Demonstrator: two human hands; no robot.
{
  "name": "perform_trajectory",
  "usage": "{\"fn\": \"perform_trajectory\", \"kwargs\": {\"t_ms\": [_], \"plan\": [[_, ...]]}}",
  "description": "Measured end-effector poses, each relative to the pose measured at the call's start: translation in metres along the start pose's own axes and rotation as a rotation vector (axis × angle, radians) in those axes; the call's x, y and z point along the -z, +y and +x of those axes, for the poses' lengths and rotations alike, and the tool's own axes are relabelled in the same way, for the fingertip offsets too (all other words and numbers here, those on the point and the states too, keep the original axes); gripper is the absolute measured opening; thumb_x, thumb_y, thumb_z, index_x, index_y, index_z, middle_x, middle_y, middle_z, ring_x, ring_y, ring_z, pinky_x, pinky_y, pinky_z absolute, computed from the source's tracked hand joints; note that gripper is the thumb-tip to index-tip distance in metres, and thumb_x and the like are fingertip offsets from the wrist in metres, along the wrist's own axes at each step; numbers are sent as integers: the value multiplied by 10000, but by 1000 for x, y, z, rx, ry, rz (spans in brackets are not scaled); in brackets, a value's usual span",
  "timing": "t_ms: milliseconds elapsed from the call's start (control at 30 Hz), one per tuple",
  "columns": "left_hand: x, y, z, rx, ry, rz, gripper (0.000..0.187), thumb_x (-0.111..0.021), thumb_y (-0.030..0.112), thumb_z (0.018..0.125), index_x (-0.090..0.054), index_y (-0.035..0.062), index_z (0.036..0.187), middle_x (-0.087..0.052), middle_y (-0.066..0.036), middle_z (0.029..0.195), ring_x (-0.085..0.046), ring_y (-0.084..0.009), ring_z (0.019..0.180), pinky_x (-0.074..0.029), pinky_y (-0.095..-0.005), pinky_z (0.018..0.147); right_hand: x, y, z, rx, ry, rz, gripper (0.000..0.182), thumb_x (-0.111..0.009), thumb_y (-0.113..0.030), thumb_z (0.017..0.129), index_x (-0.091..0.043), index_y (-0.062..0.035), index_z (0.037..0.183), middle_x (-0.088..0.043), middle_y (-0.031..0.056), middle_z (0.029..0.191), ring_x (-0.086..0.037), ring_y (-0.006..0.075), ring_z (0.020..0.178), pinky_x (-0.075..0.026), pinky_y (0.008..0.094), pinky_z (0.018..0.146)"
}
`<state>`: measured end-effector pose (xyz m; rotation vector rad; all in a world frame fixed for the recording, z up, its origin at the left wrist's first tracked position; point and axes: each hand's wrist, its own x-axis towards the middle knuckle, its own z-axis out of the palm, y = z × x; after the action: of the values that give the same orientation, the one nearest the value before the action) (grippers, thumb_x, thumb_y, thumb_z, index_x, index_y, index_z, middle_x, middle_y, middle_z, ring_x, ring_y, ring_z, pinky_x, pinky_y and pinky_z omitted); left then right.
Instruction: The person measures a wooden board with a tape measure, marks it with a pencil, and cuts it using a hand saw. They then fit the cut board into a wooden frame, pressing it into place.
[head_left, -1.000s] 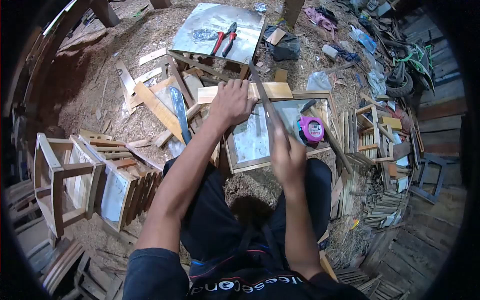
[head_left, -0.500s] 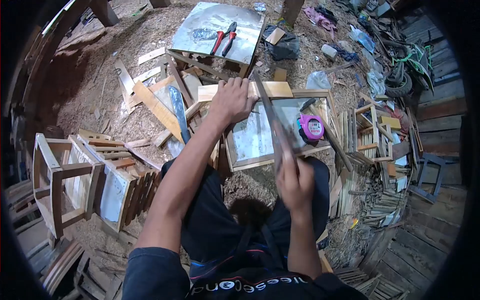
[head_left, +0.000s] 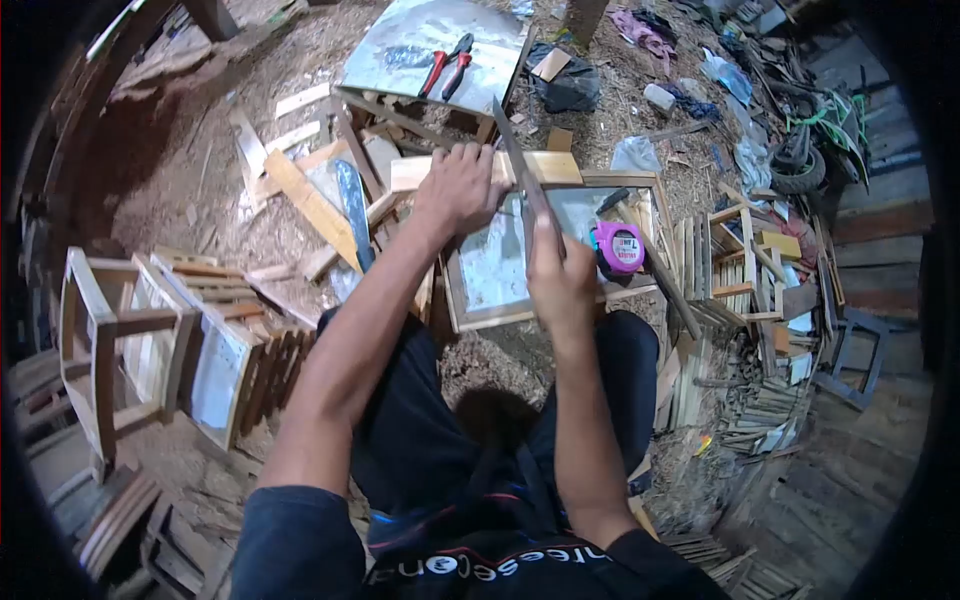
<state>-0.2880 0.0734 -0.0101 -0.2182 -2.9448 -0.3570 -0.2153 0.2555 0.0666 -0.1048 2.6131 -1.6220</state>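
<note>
My left hand (head_left: 463, 188) is closed over a pale wooden board (head_left: 550, 168), pressing it on the far edge of a wooden frame with a metal-looking panel (head_left: 490, 318). My right hand (head_left: 562, 285) is wrapped round the handle end of a handsaw (head_left: 516, 150). The saw's long blade crosses the board just right of my left fingers and points away from me. Any cut in the wood is too small to make out. On the panel, right of the saw, lie a pink tape measure (head_left: 619, 247) and what looks like a hammer (head_left: 672, 290).
Red-handled pliers (head_left: 445, 70) lie on a metal-topped stand (head_left: 400, 40) ahead. A machete with a blue-grey blade (head_left: 352, 205) rests among wood offcuts on the left. Wooden frames (head_left: 130, 320) stand at the left, more stacked frames (head_left: 735, 255) at the right. Shavings cover the ground.
My right hand has pushed forward and slightly left with the saw, so more of the blade reaches past the board. My left hand stays on the board.
</note>
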Motion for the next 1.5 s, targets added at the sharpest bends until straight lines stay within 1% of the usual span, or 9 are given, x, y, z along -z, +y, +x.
{"fn": "perform_trajectory", "kwargs": {"t_ms": [167, 233, 367, 833, 1233, 1267, 1300, 1433, 1500], "plan": [[-1, 0, 1, -6, -29, -10, 550, -493, 416, 971, -493, -24, 1301, -587, -205, 1153, -551, -352, 1114, -390, -477, 949, 34, -13, -57, -36, -36, 277, 427, -477, -296, 1067, -663, 21, 849, -405, -45, 575, -416, 47, 510, -314, 254, 486], [-1, -1, 0, -12, -17, -16, 553, -500, 423, 971, -501, -29, 1291, -591, -210, 1136, -554, -356, 1103, -392, -473, 941, 34, -10, -53, -96, -120, 158, 399, -452, -217, 1054, -583, -12, 1370, -680, 77, 902, -530, 116, 633, -466, 302, 644], [4, -1, -1, 0, -33, -32, 560, -492, 429, 976, -502, -34, 1290, -584, -221, 1150, -551, -360, 1126, -387, -477, 961, 2, 2, 6, -210, -114, -4, 391, -462, -267, 1052, -693, 43, 1112, -584, 94, 614, -506, 145, 545, -381, 353, 523], [3, 0, 2, 3, -56, -36, 560, -501, 406, 975, -503, -41, 1313, -590, -221, 1171, -548, -360, 1135, -388, -468, 971, 29, -6, -68, -126, -91, 334, 502, -492, -347, 1059, -509, -66, 643, -427, -30, 539, -400, 74, 462, -292, 270, 439], [-2, -1, 0, -11, 8, -24, 550, -495, 423, 975, -498, -27, 1291, -587, -220, 1162, -549, -363, 1127, -381, -485, 982, 14, 14, -28, -10, -20, 300, 400, -486, -292, 1056, -629, -30, 790, -413, -50, 544, -380, 62, 448, -281, 252, 424], [-1, -1, -1, -7, 7, -25, 550, -495, 423, 975, -498, -27, 1291, -587, -220, 1162, -549, -363, 1127, -381, -485, 982, 12, 8, -8, -199, -125, 143, 264, -452, -265, 1062, -584, -43, 1114, -550, -6, 722, -421, 61, 534, -342, 250, 505], [2, -2, 2, 2, -34, -19, 551, -495, 424, 976, -498, -24, 1295, -588, -217, 1164, -550, -363, 1127, -382, -487, 978, 14, -1, 3, -381, -226, -15, 430, -417, -238, 1067, -539, -55, 1437, -688, 38, 901, -463, 60, 619, -403, 248, 586], [1, -1, 5, 13, -69, -2, 538, -490, 415, 980, -498, -15, 1304, -589, -210, 1165, -551, -363, 1121, -387, -488, 968, 37, -19, -53, -8, -142, 216, 412, -422, -210, 1063, -563, -30, 1406, -707, 69, 1038, -498, 102, 626, -435, 283, 604], [-2, 0, -2, 1, -37, -15, 537, -490, 414, 980, -499, -15, 1303, -589, -211, 1164, -551, -362, 1121, -387, -487, 968, 34, -17, -61, 22, -71, 274, 411, -393, -195, 1081, -544, -39, 1429, -522, -66, 703, -377, 17, 571, -308, 217, 515]]}}
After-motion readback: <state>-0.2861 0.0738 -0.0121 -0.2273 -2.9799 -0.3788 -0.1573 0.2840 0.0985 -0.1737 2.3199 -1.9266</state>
